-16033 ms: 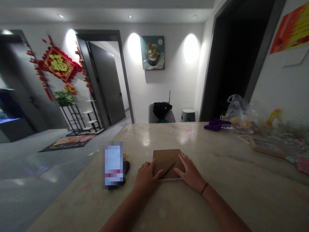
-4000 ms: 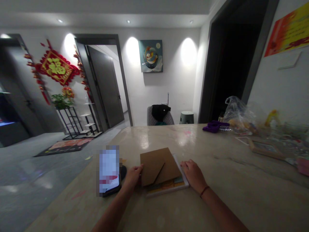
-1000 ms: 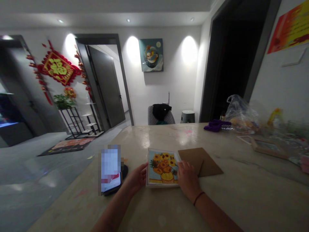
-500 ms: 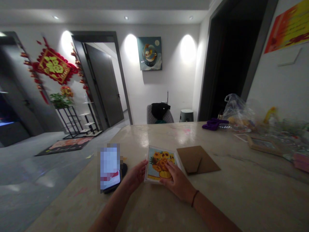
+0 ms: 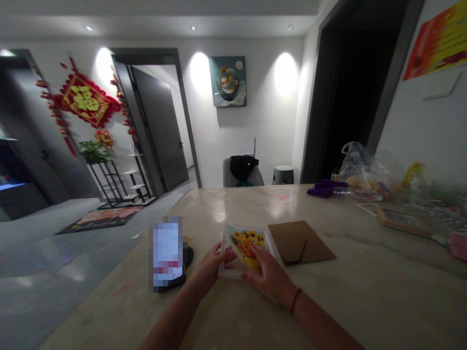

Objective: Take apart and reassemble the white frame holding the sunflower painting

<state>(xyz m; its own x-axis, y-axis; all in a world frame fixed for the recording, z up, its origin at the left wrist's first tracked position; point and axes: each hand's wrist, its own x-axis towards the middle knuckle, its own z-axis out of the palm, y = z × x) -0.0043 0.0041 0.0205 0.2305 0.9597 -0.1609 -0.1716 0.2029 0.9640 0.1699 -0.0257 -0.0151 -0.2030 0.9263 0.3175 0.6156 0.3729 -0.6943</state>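
Note:
In front of me a sunflower picture [image 5: 241,239] sits at a white frame [image 5: 230,274] just above or on the table; I cannot tell which. The picture's left side is tilted up, out of line with the frame. My left hand [image 5: 211,262] is closed on the frame's left side, with fingertips reaching inside the rim. My right hand [image 5: 272,274] grips the picture's right part, fingers on its face and thumb by the frame's near edge. Right of the frame lies a brown backing board [image 5: 301,238] with a flap on it.
A phone [image 5: 168,253], its screen blurred out, stands tilted on a dark holder at the left. Toward the right are purple cloth [image 5: 326,187], a clear plastic bag [image 5: 361,167] and a wooden frame [image 5: 399,221]. A chair [image 5: 242,172] stands beyond the table's [image 5: 251,201] far edge.
The sunflower picture lay flat across the frame and now its left side is raised and shifted right. My left fingers have moved in over the frame's left edge. My right hand has hardly moved.

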